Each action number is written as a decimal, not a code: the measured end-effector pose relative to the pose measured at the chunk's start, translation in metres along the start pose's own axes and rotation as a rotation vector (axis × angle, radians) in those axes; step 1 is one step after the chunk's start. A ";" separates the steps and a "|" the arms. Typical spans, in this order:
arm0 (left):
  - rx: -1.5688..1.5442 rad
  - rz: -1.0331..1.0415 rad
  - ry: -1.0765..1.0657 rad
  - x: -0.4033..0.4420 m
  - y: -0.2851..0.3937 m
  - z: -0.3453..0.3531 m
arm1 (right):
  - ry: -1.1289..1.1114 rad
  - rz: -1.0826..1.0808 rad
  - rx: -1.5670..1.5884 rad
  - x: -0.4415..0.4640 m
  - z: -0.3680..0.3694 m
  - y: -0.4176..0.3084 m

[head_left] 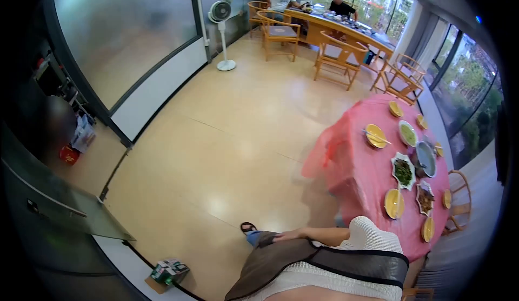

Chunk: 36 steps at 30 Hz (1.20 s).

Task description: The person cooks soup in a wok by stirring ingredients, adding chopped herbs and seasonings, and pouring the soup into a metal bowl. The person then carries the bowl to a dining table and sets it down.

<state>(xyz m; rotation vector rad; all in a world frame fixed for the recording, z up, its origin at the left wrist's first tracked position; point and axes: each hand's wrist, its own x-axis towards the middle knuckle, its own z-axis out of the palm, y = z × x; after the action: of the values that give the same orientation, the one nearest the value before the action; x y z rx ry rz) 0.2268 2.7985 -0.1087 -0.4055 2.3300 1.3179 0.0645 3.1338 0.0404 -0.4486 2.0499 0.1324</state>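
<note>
My right hand (285, 235) rests on the grey apron (270, 263) near my thigh. Its fingers look stretched along the cloth, and I see nothing held in them. The white knitted sleeve (374, 236) covers the upper part of that arm. My left hand is out of sight. Close by on my right stands a table with a pink cover (361, 163). On it are several yellow plates (393, 203), some with chopsticks across them, a dish of dark greens (403, 172), a brown dish (425, 199), a pale green dish (407, 134) and a large grey pot (425, 159).
A white standing fan (221, 33) is by the frosted glass partition (130, 25). At the back, two people sit at a long wooden desk (346, 25) with wooden chairs (339, 58) around it. A glass door (59, 209) and a green box (168, 272) are at left.
</note>
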 end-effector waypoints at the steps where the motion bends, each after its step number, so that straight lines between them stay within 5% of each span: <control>1: -0.006 -0.050 0.002 0.014 0.007 -0.009 | -0.025 -0.103 0.361 0.023 0.021 0.001; 3: -0.014 -0.121 0.010 0.041 0.014 -0.028 | -0.105 -0.291 1.079 0.076 0.050 0.012; 4: -0.015 -0.147 0.015 0.055 0.016 -0.038 | -0.114 -0.301 1.092 0.101 0.044 0.018; 9: -0.013 -0.183 0.016 0.120 0.035 -0.087 | -0.008 -0.155 0.535 0.146 -0.015 0.026; 14: -0.006 -0.200 0.034 0.179 0.041 -0.143 | 0.310 -0.291 0.496 0.183 -0.077 0.009; 16: 0.006 -0.203 0.021 0.204 0.038 -0.166 | 0.184 -0.236 0.892 0.196 -0.117 0.003; 22: 0.051 -0.165 -0.039 0.293 0.015 -0.254 | 0.508 -0.031 0.537 0.243 -0.157 0.008; 24: 0.062 -0.186 -0.064 0.319 0.011 -0.286 | 0.135 0.037 0.321 0.239 -0.178 0.006; 32: 0.105 -0.261 -0.157 0.407 -0.016 -0.374 | -0.097 0.031 0.398 0.267 -0.167 -0.047; 34: 0.119 -0.274 -0.187 0.420 -0.027 -0.387 | 0.023 0.026 0.416 0.268 -0.221 -0.053; 36: 0.125 -0.282 -0.214 0.430 -0.040 -0.399 | 0.423 0.005 0.490 0.250 -0.333 -0.067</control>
<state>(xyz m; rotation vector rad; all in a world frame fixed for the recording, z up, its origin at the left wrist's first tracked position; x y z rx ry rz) -0.2156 2.4169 -0.1719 -0.5054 2.0766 1.0235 -0.2932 2.9150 -0.0018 -0.1706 2.3929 -0.4921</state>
